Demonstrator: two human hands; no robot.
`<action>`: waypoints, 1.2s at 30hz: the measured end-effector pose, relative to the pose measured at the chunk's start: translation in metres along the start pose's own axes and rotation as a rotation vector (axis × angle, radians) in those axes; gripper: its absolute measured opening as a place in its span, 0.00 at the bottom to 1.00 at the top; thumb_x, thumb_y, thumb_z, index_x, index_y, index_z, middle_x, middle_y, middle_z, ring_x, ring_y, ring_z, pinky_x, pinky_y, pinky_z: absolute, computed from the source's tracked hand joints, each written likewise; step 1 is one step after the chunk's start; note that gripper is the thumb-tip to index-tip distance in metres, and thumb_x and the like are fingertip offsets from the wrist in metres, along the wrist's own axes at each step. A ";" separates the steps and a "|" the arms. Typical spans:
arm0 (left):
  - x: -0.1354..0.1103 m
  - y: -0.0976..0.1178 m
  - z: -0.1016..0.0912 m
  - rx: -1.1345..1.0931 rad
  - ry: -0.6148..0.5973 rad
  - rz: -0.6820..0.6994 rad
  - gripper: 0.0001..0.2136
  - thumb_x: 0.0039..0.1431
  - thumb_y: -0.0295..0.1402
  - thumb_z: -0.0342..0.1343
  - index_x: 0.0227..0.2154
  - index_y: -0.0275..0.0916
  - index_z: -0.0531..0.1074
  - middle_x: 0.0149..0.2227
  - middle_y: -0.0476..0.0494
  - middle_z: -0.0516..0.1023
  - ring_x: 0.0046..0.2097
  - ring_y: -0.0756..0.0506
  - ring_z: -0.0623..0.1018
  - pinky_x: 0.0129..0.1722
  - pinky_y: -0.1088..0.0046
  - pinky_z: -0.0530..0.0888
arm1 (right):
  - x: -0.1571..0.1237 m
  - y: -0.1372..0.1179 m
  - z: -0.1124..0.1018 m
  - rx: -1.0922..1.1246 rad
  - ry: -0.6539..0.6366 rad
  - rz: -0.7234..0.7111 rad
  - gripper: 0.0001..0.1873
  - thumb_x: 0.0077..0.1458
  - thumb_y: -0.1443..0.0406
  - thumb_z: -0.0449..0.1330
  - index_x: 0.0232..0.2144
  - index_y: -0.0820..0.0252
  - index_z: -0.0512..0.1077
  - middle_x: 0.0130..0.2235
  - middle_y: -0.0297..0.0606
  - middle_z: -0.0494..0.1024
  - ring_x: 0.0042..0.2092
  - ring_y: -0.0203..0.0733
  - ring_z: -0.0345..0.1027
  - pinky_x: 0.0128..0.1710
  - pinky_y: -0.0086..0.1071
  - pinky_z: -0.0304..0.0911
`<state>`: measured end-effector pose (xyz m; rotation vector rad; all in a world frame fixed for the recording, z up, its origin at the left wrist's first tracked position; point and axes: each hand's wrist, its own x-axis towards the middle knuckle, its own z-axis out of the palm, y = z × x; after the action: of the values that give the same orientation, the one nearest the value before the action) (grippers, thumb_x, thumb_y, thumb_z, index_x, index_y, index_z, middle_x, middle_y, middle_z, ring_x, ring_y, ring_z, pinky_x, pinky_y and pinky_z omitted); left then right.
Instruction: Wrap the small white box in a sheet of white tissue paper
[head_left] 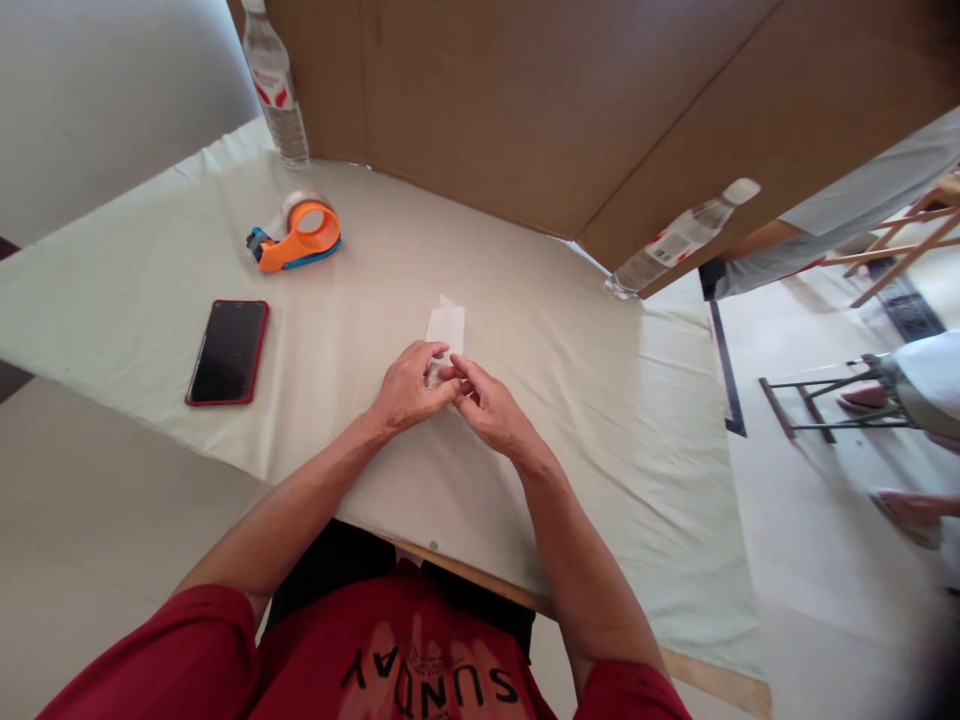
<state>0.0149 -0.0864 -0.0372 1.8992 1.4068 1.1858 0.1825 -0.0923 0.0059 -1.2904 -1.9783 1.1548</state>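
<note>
Paper [447, 323]: on the surface [360, 300], near end hidden.
Left hand [407, 390]: fingers curled; cannot tell if clamped.
Right hand [491, 408]: fingers bunched; hold likewise unclear.
Left bottle [276, 95]: cap partly cut off.

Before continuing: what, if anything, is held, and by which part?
Cannot be told: left hand and right hand are at the near end of the white slip, any grip there hidden.

Bare left hand [411, 388] and bare right hand [491, 408], held close together.
Both curve inward, fingers [466, 368] bent; the bare left forearm [300, 510] and bare right forearm [576, 540] slant forward, converging.
</note>
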 end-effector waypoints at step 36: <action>-0.004 0.002 0.005 0.288 0.004 0.177 0.17 0.52 0.22 0.52 0.44 0.37 0.76 0.48 0.37 0.78 0.50 0.40 0.77 0.49 0.63 0.77 | 0.029 0.032 0.002 -0.137 0.318 -0.070 0.17 0.61 0.58 0.53 0.41 0.58 0.79 0.40 0.42 0.78 0.39 0.42 0.72 0.43 0.35 0.68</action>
<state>0.0203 -0.0902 -0.0393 2.2599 1.5035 1.1143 0.1840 -0.0603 -0.0238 -1.3660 -1.8721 0.7387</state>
